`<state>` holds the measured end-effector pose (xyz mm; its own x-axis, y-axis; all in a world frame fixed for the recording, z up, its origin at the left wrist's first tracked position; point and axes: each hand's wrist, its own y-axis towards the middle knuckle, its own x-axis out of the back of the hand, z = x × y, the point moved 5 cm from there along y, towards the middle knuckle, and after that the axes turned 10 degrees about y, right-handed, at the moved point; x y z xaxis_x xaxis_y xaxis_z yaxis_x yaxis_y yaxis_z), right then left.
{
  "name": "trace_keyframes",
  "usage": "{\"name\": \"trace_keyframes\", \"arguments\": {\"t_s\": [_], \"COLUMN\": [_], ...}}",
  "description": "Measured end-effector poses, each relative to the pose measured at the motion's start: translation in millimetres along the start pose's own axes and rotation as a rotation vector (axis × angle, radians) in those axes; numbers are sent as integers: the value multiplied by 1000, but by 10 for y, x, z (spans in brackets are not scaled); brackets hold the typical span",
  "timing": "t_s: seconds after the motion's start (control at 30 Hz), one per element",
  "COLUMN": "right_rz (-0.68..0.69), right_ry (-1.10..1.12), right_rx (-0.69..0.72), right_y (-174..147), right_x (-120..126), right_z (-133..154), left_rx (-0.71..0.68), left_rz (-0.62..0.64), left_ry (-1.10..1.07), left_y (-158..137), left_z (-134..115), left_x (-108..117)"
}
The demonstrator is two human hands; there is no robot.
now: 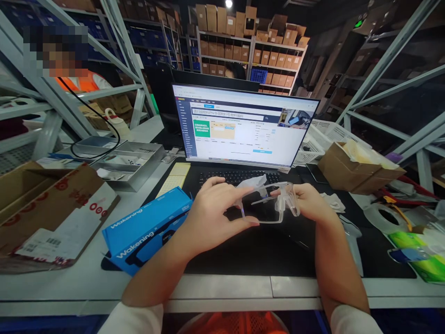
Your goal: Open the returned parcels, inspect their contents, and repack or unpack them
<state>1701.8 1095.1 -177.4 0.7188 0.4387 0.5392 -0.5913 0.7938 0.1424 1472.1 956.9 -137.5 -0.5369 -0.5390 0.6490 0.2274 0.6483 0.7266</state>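
Above the black desk mat, a clear plastic frame with rounded corners and a looped part at its right side is held between my two hands. My left hand grips its left side, index finger along the top and thumb below. The right end is in my right hand, whose fingertips are partly hidden behind the plastic. A whitish crumpled film shows at the frame's upper left. Just left of my left hand lies a blue box printed "Wakening".
A lit monitor and keyboard stand in front. On the left are an opened carton and a grey tray. A brown box, a tape roll and a green packet sit right. A person in an orange vest is behind the rack.
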Motion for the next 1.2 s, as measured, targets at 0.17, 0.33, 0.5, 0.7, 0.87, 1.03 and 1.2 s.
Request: {"name": "trace_keyframes", "arguments": {"t_s": [0.17,0.33,0.5,0.7,0.87,1.03,1.2], "right_rz": [12,27,-61,-85,-73,-212,-483], "right_ry": [6,28,-38,-138,-250,-149,4], "right_rx": [-20,-18,25,61,144,264,330], "right_y": [13,35,-28,-164,-239,-294,-329], "right_x": [-4,-12,153,219,149,234,547], "right_z": [-88,-90,50,166,262,296,109], "left_rx": [-28,-22,138,191,257,413,582], "left_rz": [-11,2,245,524,474,396,-20], "left_ry": [-20,-22,-71,-163,-251,-392,-768], "left_y": [-7,-8,22,84,141,144,197], "left_z": [-45,-59,121,250,207,304,508], "left_x": [-5,-17,-202,-523,-643,-739,-753]}}
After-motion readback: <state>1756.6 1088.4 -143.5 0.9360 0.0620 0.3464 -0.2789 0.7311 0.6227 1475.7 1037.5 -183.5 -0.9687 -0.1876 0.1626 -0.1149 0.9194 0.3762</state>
